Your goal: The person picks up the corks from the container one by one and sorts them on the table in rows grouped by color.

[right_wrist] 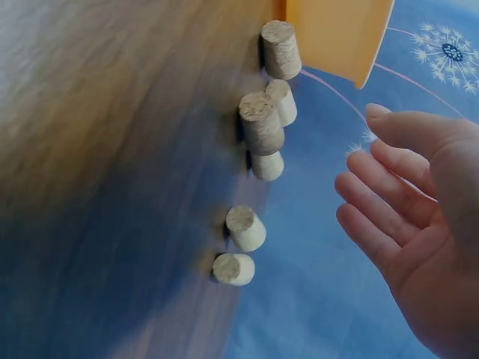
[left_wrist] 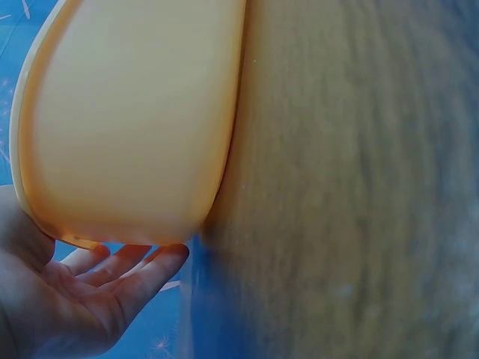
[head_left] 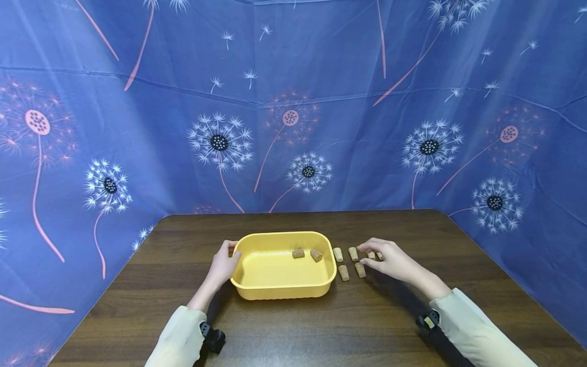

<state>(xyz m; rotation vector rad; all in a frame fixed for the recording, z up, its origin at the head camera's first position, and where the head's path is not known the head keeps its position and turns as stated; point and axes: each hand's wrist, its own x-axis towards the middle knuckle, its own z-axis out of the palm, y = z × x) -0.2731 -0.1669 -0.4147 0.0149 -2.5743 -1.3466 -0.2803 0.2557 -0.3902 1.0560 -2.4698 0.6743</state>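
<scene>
A yellow plastic tub (head_left: 284,292) stands on the table, with two brown corks, one of them a cork (head_left: 316,255) lying tilted, in its right part. My left hand (head_left: 224,262) holds the tub's left end at the rim; its fingers (left_wrist: 131,288) touch the outer wall in the left wrist view. Right of the tub, several corks stand in rough rows, among them a darker cork (head_left: 343,272) and a paler cork (head_left: 338,254). Above the corks, my right hand (head_left: 390,259) hovers with fingers extended and nothing between them; its palm (right_wrist: 441,262) shows in the right wrist view.
The dark wooden table (head_left: 293,331) reaches back to a blue cloth (head_left: 357,153) printed with dandelions. Small black devices are strapped at both wrists, such as the left wrist camera (head_left: 213,338).
</scene>
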